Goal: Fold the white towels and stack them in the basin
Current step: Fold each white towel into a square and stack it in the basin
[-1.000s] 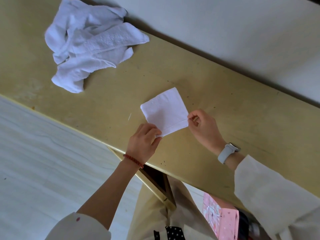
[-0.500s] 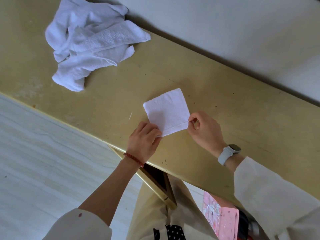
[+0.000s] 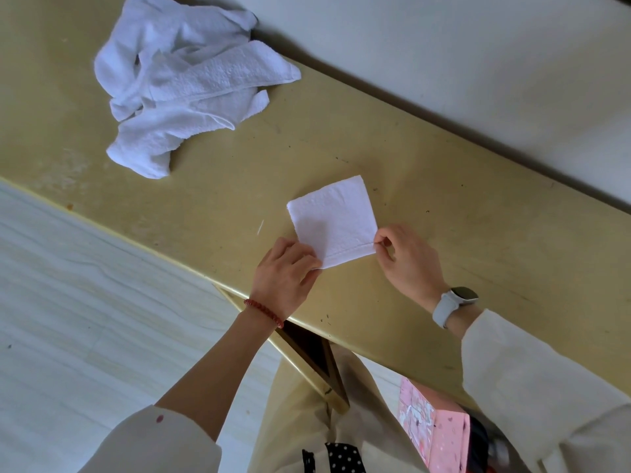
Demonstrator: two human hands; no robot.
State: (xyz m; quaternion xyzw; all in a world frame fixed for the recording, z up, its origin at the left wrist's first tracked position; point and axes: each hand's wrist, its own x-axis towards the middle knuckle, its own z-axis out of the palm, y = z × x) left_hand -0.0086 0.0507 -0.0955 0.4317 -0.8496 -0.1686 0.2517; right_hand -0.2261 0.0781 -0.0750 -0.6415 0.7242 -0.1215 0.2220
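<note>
1. While a folded white towel (image 3: 333, 220) lay flat on the yellow table (image 3: 444, 233) near its front edge, both hands held its near edge, one at each corner.
2. No basin showed anywhere in the view, so nothing could be said of what it held.
3. The left hand (image 3: 285, 278) covered the towel's near left corner, its fingers bent over the cloth and the thumb tucked against it, grasping that corner.
4. The right hand (image 3: 408, 261) pinched the near right corner between thumb and forefinger; the other fingers curled loosely behind and touched nothing that could be made out.
5. A heap of unfolded white towels (image 3: 186, 87) sat crumpled at the far left of the table, well apart from the folded one and from both hands.
6. How many towels made up the heap could not be told, since they overlapped and twisted into one another.
7. The left wrist wore a red bead bracelet (image 3: 264, 312) and the right wrist a watch (image 3: 454, 303) on a pale band.
8. A pink box (image 3: 433, 431) stood below the table edge, partly hidden by the right sleeve and cut off at the bottom.
</note>
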